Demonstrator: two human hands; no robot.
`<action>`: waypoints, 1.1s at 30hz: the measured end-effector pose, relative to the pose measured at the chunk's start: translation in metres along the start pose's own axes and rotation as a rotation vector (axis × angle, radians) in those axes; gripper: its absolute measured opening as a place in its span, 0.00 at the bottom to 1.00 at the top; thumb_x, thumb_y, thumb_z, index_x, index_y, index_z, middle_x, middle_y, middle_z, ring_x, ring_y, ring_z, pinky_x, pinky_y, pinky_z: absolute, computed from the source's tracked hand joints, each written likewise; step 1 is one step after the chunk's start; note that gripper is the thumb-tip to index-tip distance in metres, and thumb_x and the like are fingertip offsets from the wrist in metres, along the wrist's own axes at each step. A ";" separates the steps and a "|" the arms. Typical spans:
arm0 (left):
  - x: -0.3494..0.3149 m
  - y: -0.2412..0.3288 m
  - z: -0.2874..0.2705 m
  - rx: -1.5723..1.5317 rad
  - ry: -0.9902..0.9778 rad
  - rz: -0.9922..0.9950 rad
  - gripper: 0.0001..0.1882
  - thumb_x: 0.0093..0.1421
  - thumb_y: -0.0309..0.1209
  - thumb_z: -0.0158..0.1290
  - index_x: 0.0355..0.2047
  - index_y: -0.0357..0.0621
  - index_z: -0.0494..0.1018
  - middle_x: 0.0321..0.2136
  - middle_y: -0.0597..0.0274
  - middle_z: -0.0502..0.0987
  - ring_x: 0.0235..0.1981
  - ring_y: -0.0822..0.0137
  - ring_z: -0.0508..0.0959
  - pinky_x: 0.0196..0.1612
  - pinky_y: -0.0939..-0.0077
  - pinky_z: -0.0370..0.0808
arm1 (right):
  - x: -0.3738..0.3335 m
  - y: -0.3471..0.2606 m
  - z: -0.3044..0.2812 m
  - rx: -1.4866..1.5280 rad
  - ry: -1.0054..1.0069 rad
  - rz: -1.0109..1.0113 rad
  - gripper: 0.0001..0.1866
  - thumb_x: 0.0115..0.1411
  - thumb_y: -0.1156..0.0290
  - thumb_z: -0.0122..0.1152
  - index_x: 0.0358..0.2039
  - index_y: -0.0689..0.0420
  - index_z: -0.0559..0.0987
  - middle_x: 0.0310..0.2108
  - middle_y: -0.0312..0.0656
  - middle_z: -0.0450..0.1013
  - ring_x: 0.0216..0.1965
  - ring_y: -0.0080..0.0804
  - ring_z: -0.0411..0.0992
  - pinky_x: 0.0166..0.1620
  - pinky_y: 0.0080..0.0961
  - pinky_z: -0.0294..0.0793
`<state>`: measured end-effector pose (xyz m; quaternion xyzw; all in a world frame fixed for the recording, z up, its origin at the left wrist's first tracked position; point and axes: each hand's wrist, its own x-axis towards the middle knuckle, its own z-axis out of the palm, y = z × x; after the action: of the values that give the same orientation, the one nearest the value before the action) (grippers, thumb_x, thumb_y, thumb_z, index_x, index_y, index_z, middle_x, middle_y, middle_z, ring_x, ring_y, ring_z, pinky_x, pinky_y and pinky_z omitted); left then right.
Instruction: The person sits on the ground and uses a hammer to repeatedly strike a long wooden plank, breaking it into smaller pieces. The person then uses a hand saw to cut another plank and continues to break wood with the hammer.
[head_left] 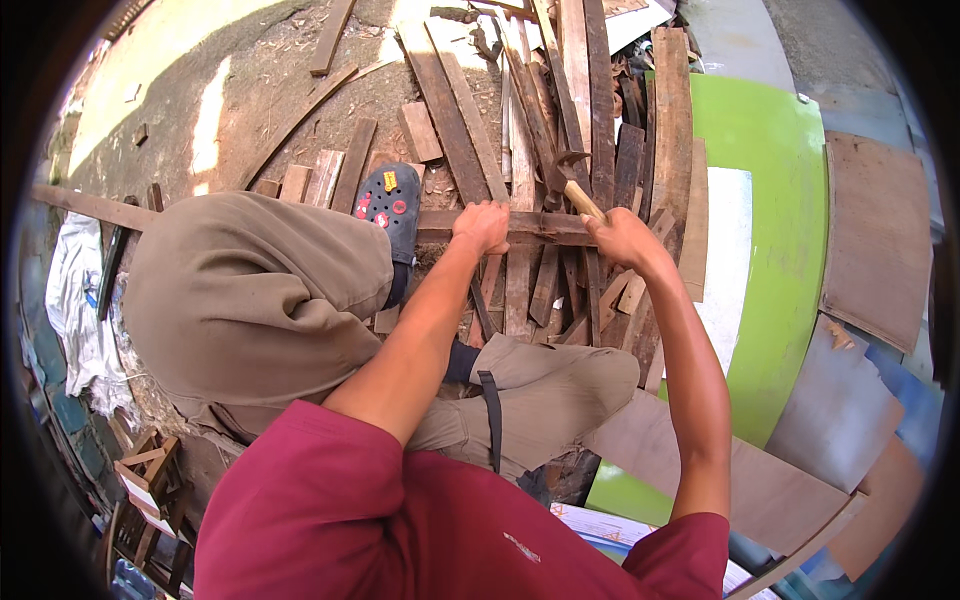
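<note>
My right hand [622, 238] is wrapped round the pale wooden handle of a claw hammer [584, 202]. The hammer's dark metal head is up and to the left of that hand, over a crosswise brown wooden board [552, 228]. Closed on this board, left of the hammer, is my left hand [482, 228]. A grey clog [390, 208] on my foot is beside the board's left end; whether it presses on the board I cannot tell. Any nail under the hammer head is too small to make out.
Several long planks [440, 110] lie beyond my hands, with more stacked lumber [672, 120] to the right. A green sheet [790, 190] and a brown panel [877, 235] lie farther right. At lower left are a white plastic sheet [85, 300] and small wooden frames [150, 480].
</note>
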<state>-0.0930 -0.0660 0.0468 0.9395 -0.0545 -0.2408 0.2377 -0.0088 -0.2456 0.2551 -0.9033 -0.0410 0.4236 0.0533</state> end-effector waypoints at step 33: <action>-0.026 0.005 0.040 0.095 0.128 0.090 0.44 0.45 0.37 0.65 0.63 0.44 0.62 0.58 0.56 0.68 0.61 0.57 0.67 0.59 0.52 0.62 | -0.067 0.018 0.234 0.802 0.747 0.034 0.20 0.64 0.60 0.61 0.30 0.69 0.80 0.23 0.57 0.77 0.30 0.51 0.80 0.36 0.41 0.74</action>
<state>-0.1347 -0.0814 0.0290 0.9598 -0.0925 -0.1663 0.2065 -0.2312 -0.2574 0.1551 -0.9017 0.1600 0.0573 0.3976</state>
